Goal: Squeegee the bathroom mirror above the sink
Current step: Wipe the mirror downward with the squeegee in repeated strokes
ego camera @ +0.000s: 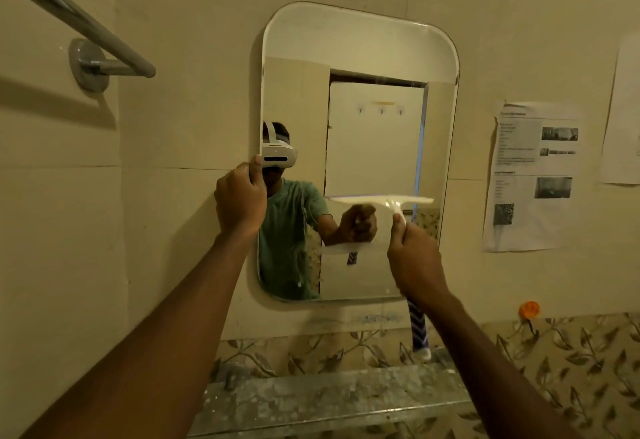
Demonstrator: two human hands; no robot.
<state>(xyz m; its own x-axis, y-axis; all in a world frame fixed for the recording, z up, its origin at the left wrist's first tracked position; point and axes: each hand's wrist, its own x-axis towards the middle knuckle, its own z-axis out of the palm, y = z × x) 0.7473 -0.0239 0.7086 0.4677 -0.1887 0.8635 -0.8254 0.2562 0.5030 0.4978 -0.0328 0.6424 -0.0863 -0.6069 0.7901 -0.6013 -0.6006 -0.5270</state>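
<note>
Mid-stroke: right hand [414, 258] fisted around squeegee [381, 201] handle, blade flat on mirror [360, 50], lower right area. Left hand [240, 200] pinches mirror's left edge, bracing it. Next, probably: steady pull down to bottom edge, keeping even pressure.

I held a white squeegee [384, 201] blade-flat against the mirror [374, 47] with my right hand [415, 258] wrapped around its handle, while my left hand [239, 201] gripped the mirror's left edge; printed sheets [535, 175] hung on the wall beside it.
</note>
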